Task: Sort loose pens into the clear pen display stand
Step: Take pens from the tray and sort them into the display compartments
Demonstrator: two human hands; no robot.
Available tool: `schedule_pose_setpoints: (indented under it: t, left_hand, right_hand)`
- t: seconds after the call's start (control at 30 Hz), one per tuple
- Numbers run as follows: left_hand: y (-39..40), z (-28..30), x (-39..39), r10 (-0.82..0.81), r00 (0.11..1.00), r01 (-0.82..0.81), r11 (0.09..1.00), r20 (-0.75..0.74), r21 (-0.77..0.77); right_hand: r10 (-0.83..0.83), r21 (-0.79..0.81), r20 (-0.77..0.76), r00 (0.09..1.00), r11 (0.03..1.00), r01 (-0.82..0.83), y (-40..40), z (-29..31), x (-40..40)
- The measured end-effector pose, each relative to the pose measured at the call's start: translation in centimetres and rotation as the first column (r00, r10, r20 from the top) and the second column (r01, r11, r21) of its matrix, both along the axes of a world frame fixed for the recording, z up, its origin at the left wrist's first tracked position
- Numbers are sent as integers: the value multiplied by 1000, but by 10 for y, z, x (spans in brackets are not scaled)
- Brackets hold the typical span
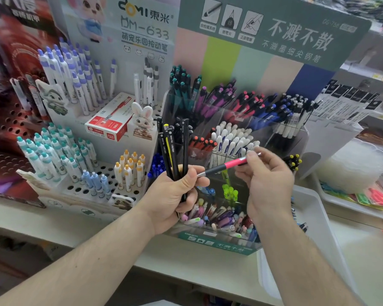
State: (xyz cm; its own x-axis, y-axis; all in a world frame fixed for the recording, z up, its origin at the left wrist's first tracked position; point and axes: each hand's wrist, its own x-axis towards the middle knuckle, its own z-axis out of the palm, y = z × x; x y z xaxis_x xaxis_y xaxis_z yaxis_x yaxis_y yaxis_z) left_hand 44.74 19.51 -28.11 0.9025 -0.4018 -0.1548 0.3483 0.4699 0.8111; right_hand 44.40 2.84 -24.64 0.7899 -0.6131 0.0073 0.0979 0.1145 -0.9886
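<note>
Left hand [175,195] grips a black pen bundle [175,149]; right hand [268,175] pinches a pink pen [227,165] before the clear stand [241,133] at twelve o'clock. Loose bundle could slip.

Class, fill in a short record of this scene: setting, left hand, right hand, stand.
setting: shop shelf of pen displays
left hand: grips a bundle of black pens, upright
right hand: pinches a pink pen by its top end, tip toward the left hand
stand: clear pen stand, compartments sorted by colour
</note>
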Motion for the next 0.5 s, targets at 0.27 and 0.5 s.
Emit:
schedule_pose_setpoints:
  t: [0.27,0.5]
  left_hand:
    - [-2,4,3,-31,999,32,995,-9,99]
    - [-1,5,7,-50,999,50,991,-4,120]
  right_hand:
    - [-140,-466,408,902,818,338,-20,51,36]
    - [-83,-596,553,829,656,463,-24,67,66]
